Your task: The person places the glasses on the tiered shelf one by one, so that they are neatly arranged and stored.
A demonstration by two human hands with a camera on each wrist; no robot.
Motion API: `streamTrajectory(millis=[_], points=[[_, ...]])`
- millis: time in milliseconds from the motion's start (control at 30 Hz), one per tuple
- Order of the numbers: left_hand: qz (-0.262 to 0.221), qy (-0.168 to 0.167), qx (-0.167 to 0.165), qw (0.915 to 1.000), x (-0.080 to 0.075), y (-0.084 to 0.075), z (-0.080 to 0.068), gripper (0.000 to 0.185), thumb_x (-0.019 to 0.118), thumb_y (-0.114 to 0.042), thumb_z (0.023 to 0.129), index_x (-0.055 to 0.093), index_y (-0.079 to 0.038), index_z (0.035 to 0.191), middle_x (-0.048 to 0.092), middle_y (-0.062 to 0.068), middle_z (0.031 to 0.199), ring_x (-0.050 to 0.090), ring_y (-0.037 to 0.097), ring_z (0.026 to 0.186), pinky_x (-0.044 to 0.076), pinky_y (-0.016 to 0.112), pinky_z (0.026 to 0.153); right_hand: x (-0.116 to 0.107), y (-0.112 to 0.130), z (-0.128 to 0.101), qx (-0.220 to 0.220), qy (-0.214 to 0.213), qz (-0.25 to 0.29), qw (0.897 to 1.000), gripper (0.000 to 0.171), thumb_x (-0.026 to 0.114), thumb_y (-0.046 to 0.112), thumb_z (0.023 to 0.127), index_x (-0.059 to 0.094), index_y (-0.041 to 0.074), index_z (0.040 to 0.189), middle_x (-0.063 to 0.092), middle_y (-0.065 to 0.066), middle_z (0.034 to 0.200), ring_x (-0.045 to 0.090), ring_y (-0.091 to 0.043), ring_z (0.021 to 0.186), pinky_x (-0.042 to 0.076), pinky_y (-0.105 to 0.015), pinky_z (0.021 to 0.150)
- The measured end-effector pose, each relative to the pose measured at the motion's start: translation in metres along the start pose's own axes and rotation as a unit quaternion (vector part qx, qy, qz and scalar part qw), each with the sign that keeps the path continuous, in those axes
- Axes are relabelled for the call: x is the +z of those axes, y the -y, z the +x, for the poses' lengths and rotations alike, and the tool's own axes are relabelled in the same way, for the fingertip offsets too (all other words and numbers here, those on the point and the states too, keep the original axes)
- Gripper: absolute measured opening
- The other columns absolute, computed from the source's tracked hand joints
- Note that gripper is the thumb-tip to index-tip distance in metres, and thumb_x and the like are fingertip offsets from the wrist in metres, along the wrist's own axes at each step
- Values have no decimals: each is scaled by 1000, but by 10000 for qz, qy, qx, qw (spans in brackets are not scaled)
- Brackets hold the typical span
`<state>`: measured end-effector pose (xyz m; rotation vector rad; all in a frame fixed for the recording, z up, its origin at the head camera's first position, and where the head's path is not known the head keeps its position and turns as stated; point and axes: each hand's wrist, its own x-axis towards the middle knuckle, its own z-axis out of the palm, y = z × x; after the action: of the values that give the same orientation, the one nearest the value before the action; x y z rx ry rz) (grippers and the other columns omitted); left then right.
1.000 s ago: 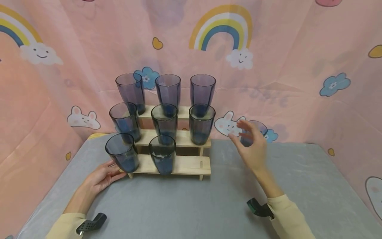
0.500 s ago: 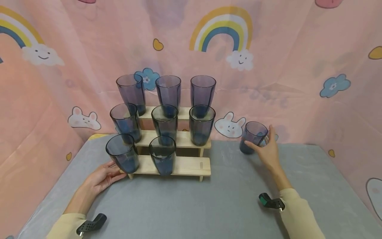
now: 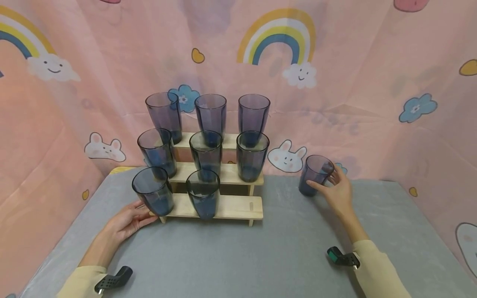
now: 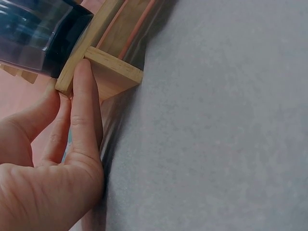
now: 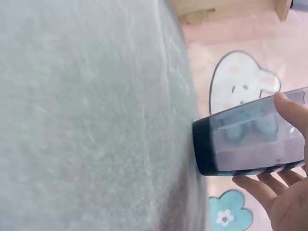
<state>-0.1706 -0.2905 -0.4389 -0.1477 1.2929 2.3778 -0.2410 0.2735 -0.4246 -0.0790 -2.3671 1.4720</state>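
A bluish-purple glass tumbler (image 3: pixel 314 176) stands on the grey cloth at the right of the head view. My right hand (image 3: pixel 338 192) grips it from the right, thumb on the near side and fingers round the far side. The right wrist view shows the same tumbler (image 5: pixel 250 137) with its dark, thick base at the cloth. At the left, my left hand (image 3: pixel 126 221) pinches the end of the lowest board of a wooden tiered stand (image 3: pixel 238 205). In the left wrist view its thumb is at the board's edge (image 4: pixel 72 72) and a finger lies underneath.
Three tumblers line the top tier, including one at its right end (image 3: pixel 254 114). Three more stand on the middle tier. Two are on the bottom tier, at its left (image 3: pixel 153 192) and middle (image 3: pixel 203 196). A pink patterned cloth (image 3: pixel 357 136) hangs behind.
My right hand has moved right, from in front of the lone tumbler to its right side, and has taken hold of it. The left hand has stayed at the stand.
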Motion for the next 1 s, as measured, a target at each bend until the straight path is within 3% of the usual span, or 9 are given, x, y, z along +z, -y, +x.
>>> streamTrajectory(millis=[133,267,367,500,700,1000], points=[[52,-25,0,10000,1,-1,0,73,38,12,100,-9,-3,153,69,4,105,68,16,98,57,36,87,-1,9,-9,-25,-36,30,10000,92,85,19,78,33,11,153,43,-19,148,46,-38,131,46,-49,103],[65,-54,-6,10000,1,-1,0,75,35,13,99,-15,-2,153,69,4,105,67,16,99,57,37,88,-1,25,-19,-126,15,216,9997,88,85,20,78,38,18,152,50,-14,143,52,-31,128,53,-28,93],[42,-45,-15,10000,0,-1,0,75,34,14,99,-16,-3,153,69,4,105,67,16,99,57,37,88,0,39,-28,-332,71,565,9978,83,85,15,78,42,19,149,57,-10,138,57,-17,121,53,-15,84],[44,-36,-14,10000,0,0,0,76,35,13,99,-17,-2,153,69,4,105,68,16,99,57,37,88,2,56,-39,-545,146,1131,9920,81,84,5,77,45,16,147,62,-6,132,60,-3,111,53,-14,83],[62,-26,-5,10000,1,-1,0,75,33,14,99,-17,-2,153,69,4,104,68,16,98,57,36,87,9,63,-55,-569,337,1924,9791,78,79,-5,79,44,12,147,63,-1,129,57,-9,118,48,-16,95],[163,116,120,9997,-3,2,3,73,38,12,100,-11,-1,153,70,4,107,67,16,101,57,36,89,29,61,-72,-762,872,2199,9686,76,73,-10,82,38,5,148,53,-8,137,53,-11,122,50,-18,94]])
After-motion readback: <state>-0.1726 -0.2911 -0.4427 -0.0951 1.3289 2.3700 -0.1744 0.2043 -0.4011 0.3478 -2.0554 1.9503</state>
